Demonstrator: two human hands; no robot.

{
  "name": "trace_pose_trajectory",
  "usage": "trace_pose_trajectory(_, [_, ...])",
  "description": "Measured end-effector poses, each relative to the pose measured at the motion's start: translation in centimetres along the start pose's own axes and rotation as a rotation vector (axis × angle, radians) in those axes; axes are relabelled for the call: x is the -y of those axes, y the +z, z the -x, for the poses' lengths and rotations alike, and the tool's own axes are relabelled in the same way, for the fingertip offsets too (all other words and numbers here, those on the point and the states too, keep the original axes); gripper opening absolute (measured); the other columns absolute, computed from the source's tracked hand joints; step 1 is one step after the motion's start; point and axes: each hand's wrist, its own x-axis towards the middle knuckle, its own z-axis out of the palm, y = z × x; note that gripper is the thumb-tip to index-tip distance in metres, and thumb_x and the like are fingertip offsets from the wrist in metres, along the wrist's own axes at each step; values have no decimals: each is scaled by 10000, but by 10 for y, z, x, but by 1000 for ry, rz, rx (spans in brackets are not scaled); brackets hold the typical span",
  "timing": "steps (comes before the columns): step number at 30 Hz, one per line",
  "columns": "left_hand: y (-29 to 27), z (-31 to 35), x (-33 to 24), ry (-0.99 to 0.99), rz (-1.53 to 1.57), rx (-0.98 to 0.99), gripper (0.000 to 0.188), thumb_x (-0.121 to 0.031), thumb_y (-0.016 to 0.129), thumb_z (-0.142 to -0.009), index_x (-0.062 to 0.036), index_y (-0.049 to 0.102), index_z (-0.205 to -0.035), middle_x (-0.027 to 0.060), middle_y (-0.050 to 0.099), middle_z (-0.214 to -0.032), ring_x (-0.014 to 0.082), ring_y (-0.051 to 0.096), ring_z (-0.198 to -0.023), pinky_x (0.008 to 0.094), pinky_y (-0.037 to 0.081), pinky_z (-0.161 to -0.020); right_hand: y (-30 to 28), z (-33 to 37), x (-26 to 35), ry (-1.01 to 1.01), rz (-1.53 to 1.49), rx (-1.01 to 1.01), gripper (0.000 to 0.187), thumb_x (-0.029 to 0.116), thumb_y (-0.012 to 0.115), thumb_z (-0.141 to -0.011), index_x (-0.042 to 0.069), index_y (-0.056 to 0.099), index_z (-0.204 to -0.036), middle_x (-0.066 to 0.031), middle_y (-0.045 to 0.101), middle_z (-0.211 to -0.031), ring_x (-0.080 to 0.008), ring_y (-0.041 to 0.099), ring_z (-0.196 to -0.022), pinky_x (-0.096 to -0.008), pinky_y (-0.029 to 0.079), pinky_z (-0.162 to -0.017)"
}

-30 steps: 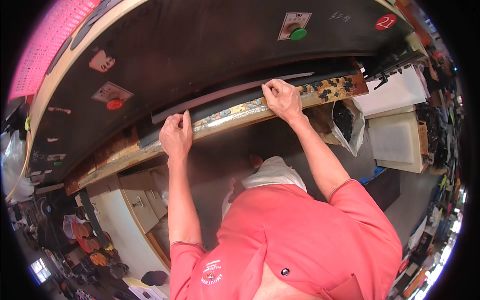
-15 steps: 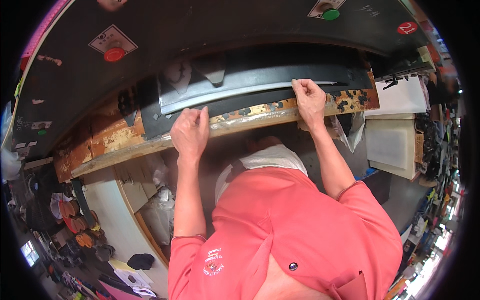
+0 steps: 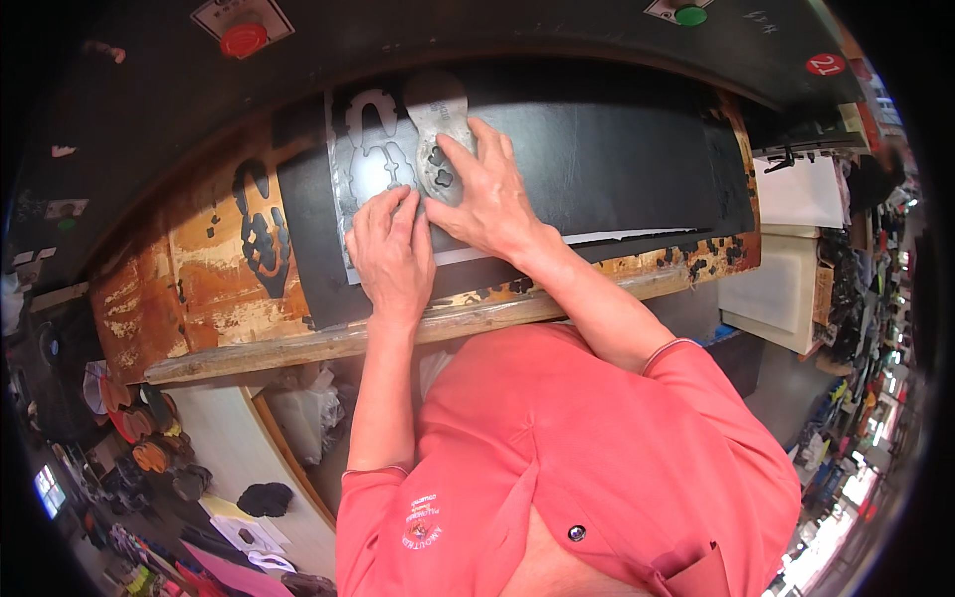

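A sole-shaped cutting die [image 3: 435, 114], grey with dark openings, lies on a black sheet [image 3: 607, 149]. My right hand [image 3: 487, 194] spreads over its lower right side, fingers and thumb gripping its edges. My left hand [image 3: 390, 249] is beside the die's near end, its fingertips pinched together close to the die and a cut outline; whether they grip anything is hidden. Left of the die, a sole-shaped outline [image 3: 373, 129] shows in the sheet. A light strip [image 3: 587, 239] runs along the sheet's near edge.
The sheet rests on a worn wooden board [image 3: 209, 289] with black scraps along its near edge. A black sole-shaped piece [image 3: 264, 234] lies at the left. Above hangs a dark machine panel with a red button [image 3: 244, 41] and a green button [image 3: 690, 15]. White shelving [image 3: 781, 289] stands right.
Both hands have left the sheet's near edge and reached farther in, my right hand moving left onto the die. The view has shifted, showing more of the board and sheet.
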Motion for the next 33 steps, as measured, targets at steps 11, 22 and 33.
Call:
trace_pose_trajectory(11, [-5, -20, -24, -20, 140, -4, 436, -139, 853, -874, -29, 712, -1273, 111, 707, -1247, 257, 647, -1087, 426, 503, -921, -54, -10, -41, 465, -1033, 120, 706, 156, 866, -846, -35, 591, -1468, -159, 656, -1390, -214, 623, -1274, -338, 494, -1091])
trace_pose_trajectory(22, [22, -40, -46, -591, 986, 385, 298, -125, 767, -999, 14, 748, -1262, 83, 756, -987, 113, 693, -855, 272, 574, -759, -59, -11, -39, 517, -1189, 126, 690, 107, 814, -898, -91, 538, -1498, -156, 630, -1408, -183, 602, -1272, -306, 488, -1061])
trace_pose_trajectory(33, [5, -29, -37, -780, 808, 132, 214, -109, 643, -1065, 71, 735, -1137, 43, 721, -806, 75, 690, -706, 281, 615, -655, -52, -8, -44, 518, -1224, 54, 674, 125, 855, -885, -69, 577, -1467, -112, 691, -1311, -150, 662, -1105, -287, 539, -953])
